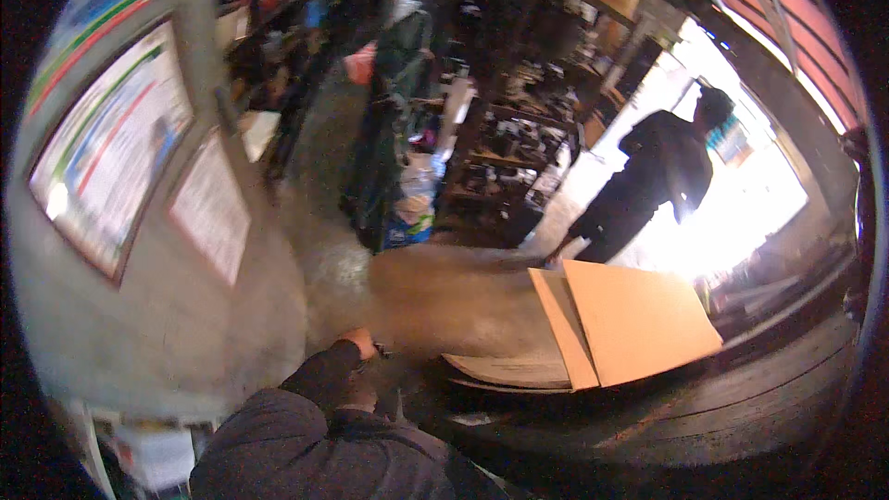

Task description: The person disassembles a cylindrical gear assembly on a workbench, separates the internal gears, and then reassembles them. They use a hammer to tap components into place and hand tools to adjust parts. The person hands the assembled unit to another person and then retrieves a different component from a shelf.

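My left hand (361,343), at the end of a dark sleeve, is stretched forward and closed. A small dark thing (382,350) shows at its fingers, too blurred to name. Just below it is a patch of skin that looks like my right hand (357,395), mostly hidden by dark sleeves, with its fingers not readable. Right of both hands, apart from them, stand folded cardboard panels (639,324), tilted up. Beside these lies a blurred brown flat surface (454,301), with a curved cardboard edge (505,372) at its near side.
A person in dark clothes (648,171) stands by a bright doorway (769,194). Cluttered shelves (509,148) and a dark green covered stack (394,120) fill the back. Framed sheets (120,157) hang on the left wall. A dark ridged surface (732,407) runs along the right.
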`<state>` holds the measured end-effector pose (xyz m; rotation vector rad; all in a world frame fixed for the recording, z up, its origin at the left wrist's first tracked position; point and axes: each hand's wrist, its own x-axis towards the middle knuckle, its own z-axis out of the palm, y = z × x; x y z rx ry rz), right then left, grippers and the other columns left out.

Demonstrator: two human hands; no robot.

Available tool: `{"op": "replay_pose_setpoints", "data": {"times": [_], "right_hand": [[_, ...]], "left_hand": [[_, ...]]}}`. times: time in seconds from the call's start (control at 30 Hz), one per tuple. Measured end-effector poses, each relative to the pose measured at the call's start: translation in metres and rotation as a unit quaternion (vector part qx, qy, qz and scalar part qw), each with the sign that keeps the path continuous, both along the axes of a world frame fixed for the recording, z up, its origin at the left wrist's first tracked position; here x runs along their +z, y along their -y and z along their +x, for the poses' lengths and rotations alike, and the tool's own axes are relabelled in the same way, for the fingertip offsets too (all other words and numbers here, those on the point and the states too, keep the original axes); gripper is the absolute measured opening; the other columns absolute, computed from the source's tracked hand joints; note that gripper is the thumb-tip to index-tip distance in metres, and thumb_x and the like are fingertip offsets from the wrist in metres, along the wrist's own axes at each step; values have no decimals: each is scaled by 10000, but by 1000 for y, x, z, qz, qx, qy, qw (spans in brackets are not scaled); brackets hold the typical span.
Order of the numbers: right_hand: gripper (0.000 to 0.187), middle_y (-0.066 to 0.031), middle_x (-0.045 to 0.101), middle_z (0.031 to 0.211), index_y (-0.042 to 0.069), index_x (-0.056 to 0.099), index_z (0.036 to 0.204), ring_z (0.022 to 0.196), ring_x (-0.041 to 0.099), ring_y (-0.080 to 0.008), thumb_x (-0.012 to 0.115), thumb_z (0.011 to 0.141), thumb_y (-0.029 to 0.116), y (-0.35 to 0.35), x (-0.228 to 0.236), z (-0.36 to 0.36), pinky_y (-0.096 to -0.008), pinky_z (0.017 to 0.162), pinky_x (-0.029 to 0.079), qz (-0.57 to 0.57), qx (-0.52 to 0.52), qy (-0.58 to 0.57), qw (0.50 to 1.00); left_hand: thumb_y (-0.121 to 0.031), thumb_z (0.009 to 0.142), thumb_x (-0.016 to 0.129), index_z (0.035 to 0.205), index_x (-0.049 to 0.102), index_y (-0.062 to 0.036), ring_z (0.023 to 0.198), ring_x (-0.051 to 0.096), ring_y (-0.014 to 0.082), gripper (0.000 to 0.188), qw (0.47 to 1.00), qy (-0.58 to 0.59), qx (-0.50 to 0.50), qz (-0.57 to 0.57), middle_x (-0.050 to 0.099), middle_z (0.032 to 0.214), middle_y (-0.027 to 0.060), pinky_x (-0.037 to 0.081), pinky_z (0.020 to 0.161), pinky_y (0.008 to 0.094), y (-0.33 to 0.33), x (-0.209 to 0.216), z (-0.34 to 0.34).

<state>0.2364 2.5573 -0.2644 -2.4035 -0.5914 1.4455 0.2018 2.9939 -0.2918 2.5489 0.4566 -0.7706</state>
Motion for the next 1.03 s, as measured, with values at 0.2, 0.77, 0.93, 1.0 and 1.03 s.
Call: {"op": "replay_pose_setpoints", "data": {"times": [0.2, 0.77, 0.93, 1.0, 1.03], "right_hand": [[488, -157, 670, 1307, 84, 632, 1449, 1124, 651, -273, 625, 1104, 429, -30, -15, 2, -414, 953, 540, -54, -94, -27, 994], [502, -183, 653, 1434, 101, 605, 1514, 1250, 652, -300, 615, 1109, 396, -289, -39, 218, -419, 1046, 542, -37, -113, -74, 990], [508, -191, 649, 1471, 106, 597, 1534, 1288, 652, -308, 612, 1110, 387, -336, -50, 361, -421, 1074, 542, -62, -25, -55, 996], [511, -194, 647, 1486, 108, 594, 1541, 1303, 652, -311, 611, 1111, 383, -367, -53, 428, -421, 1085, 543, -71, 30, -45, 996], [513, -195, 646, 1493, 109, 593, 1545, 1310, 652, -313, 610, 1111, 381, -384, -47, 458, -422, 1090, 543, -73, 60, -38, 995]], "left_hand": [[-519, 850, 805, 1130, 840, -15, 1102, 779, 421, 578, 978, -28, -200, 60, 809, 1156, 242, 618, 966, 527, -73, -52, 66], [-395, 1017, 632, 1198, 843, -80, 1164, 739, 386, 420, 959, -58, -197, 198, 790, 1281, 161, 587, 988, 582, -450, -56, 271], [-434, 1053, 610, 1191, 838, -49, 1107, 741, 403, 468, 946, -135, -237, 175, 785, 1263, 194, 591, 961, 588, -479, -40, 328], [-435, 1058, 619, 1161, 831, 0, 1042, 742, 399, 495, 993, -83, 55, 70, 782, 1229, 226, 592, 946, 583, -506, -14, 328], [-435, 1058, 619, 1161, 831, 0, 1042, 742, 399, 495, 991, -85, 69, 72, 782, 1229, 226, 592, 946, 583, -529, 4, 316]]}}
